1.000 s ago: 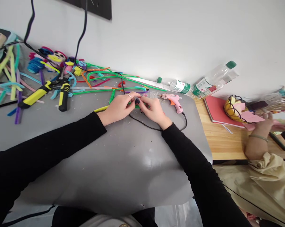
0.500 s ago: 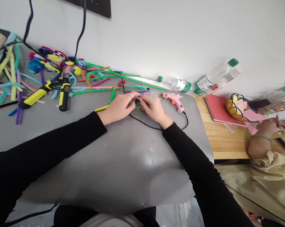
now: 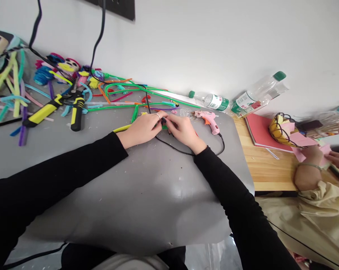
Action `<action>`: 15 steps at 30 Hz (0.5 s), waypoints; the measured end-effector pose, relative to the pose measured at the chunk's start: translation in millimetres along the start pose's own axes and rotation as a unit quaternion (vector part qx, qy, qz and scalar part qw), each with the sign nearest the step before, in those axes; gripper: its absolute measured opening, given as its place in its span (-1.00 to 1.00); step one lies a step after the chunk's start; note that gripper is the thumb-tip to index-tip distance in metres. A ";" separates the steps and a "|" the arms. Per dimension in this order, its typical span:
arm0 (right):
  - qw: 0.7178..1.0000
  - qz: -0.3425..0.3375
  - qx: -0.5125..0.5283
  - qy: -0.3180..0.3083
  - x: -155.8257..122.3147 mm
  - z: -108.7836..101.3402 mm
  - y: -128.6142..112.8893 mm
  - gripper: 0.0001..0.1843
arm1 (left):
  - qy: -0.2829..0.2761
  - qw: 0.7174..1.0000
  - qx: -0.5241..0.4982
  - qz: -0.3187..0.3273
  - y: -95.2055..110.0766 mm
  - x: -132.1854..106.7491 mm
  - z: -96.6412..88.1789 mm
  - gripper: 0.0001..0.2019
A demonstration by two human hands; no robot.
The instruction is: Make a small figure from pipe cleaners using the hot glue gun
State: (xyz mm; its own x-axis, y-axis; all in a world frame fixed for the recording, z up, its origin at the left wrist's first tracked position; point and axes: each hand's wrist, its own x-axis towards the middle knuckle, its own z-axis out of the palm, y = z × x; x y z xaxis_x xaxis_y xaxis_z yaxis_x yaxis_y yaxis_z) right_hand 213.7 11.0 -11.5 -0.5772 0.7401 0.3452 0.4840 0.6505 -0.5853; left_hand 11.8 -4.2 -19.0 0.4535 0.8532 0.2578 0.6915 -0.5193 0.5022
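Observation:
My left hand (image 3: 141, 129) and my right hand (image 3: 183, 130) meet at the far middle of a grey mat (image 3: 147, 195), fingertips pinched together on a small dark piece with a green pipe cleaner (image 3: 164, 126) between them. A ring shows on one left finger. Both arms wear black sleeves. A yellow pipe cleaner (image 3: 120, 129) pokes out from under my left wrist. A black cord (image 3: 173, 149) runs under my right hand to a pink hot glue gun (image 3: 207, 119) lying just right of it.
Yellow-and-black pliers (image 3: 54, 108) and a heap of coloured pipe cleaners (image 3: 113, 92) lie at the back left. Two plastic bottles (image 3: 237, 101) rest by the wall. On the wooden table at right are a red notebook (image 3: 261, 132) and another person's hands (image 3: 315, 165) with pink paper.
My hands stay together on the small piece, barely shifting. The person at right has moved their hands lower and nearer with the pink paper.

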 end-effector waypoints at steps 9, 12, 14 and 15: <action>0.998 0.025 -0.006 -0.053 1.8 -0.6 -0.2 -0.70 | 0.002 1.000 0.016 0.000 -2.0 0.9 2.3 -0.65; 0.998 0.031 -0.011 -0.053 1.3 -0.8 -1.1 -0.70 | 0.006 1.000 0.016 0.006 -3.4 1.3 3.3 -0.66; 0.998 0.031 -0.012 -0.053 1.3 -0.9 -1.9 -0.71 | 0.003 1.000 0.012 0.007 -4.8 1.5 4.2 -0.66; 0.998 0.031 -0.011 -0.054 1.5 -1.1 -2.4 -0.71 | 0.002 1.000 0.009 0.006 -5.4 1.5 4.6 -0.65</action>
State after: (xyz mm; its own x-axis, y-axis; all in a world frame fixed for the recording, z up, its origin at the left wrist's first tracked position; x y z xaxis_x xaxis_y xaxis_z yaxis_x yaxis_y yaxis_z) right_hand 212.4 10.7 -8.9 -0.6131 0.7565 0.2276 0.5341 0.6092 -0.5863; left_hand 11.3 -0.3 -25.1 0.4596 0.8467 0.2681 0.6960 -0.5309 0.4836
